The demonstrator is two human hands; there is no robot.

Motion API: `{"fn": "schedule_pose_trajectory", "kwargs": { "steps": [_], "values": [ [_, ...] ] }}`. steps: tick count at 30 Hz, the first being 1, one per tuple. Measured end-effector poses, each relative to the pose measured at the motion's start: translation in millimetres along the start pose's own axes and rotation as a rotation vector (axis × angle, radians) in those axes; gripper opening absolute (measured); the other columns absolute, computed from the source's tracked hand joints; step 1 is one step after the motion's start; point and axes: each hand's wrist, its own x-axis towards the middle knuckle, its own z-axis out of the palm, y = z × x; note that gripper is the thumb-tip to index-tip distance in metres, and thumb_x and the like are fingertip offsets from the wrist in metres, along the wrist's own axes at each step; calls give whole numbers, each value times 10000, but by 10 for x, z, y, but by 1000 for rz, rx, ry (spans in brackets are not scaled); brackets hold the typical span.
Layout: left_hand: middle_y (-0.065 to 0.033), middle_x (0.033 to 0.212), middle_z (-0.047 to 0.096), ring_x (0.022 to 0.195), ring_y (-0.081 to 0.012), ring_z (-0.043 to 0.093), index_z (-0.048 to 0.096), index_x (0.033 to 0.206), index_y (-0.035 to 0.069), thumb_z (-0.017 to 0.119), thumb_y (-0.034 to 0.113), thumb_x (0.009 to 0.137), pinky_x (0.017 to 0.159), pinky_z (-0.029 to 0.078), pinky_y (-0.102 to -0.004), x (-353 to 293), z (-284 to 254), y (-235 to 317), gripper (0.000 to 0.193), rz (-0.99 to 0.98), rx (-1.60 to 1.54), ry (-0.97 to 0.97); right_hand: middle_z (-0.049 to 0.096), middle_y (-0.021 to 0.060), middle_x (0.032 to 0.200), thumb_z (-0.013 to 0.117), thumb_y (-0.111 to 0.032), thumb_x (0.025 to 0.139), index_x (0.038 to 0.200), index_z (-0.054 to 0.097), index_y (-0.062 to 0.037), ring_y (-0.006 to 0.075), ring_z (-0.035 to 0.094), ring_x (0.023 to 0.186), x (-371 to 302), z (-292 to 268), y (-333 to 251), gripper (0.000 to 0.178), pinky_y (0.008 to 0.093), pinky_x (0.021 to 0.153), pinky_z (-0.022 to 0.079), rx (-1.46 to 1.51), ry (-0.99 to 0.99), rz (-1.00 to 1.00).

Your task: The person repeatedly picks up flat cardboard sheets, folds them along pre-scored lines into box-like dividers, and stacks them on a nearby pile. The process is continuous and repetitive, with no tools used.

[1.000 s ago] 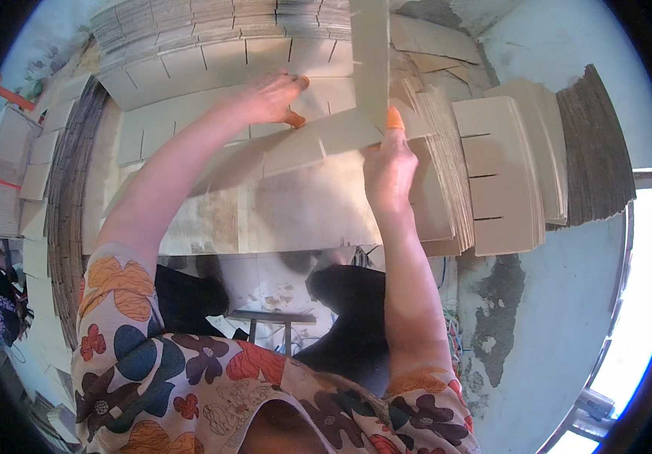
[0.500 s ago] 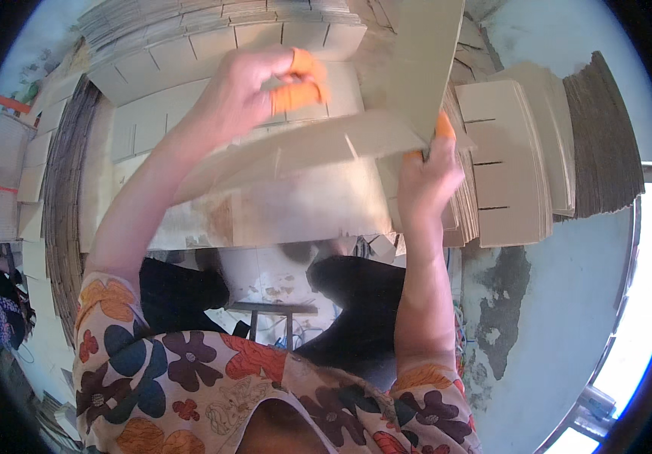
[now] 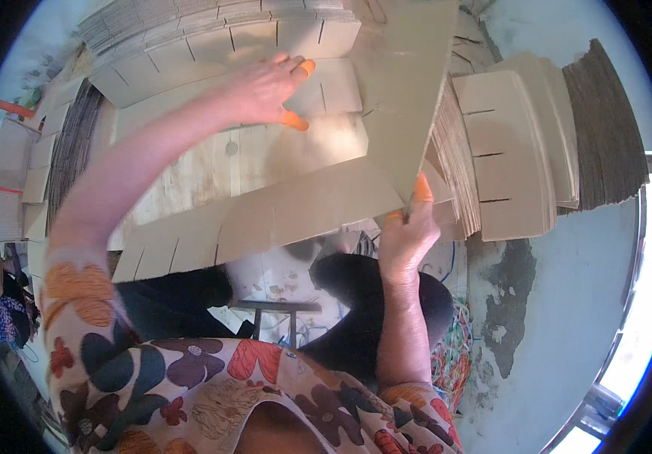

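Slotted cardboard strip (image 3: pixel 265 219), held slantwise just above the wooden work surface (image 3: pixel 212 163); an upright cardboard panel (image 3: pixel 409 98) meets the strip's right end. Right hand (image 3: pixel 405 234), fingers clamped on that junction from below. Left hand (image 3: pixel 265 91), beyond the strip, fingers together and flat on a slotted sheet (image 3: pixel 326 83). Right of the strip: stacked slotted pieces (image 3: pixel 515 144), then a pile of flat cardboard (image 3: pixel 606 129).

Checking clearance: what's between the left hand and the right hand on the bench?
In the head view, the long slotted cardboard strip runs between the left hand and right hand, with bare wooden benchtop above it.
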Motion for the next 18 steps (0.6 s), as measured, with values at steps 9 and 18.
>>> {"fn": "schedule_pose_trajectory", "kwargs": {
  "steps": [9,18],
  "values": [
    [-173,1160,521,1077,-312,498,510,1179,-16,543,380,864,809,428,-461,364,1051,-102,507,8,572,292,642,233,997,575,85,731,1320,474,-100,400,643,871,-46,-44,-166,625,418,735,530,57,-82,-53],
    [-61,851,616,848,-230,587,568,1025,69,562,148,796,718,448,-353,513,561,-191,243,18,628,494,641,232,1013,563,104,714,1332,469,-78,367,661,867,-39,-74,-167,651,382,731,530,93,-37,-124]
  ]
}}
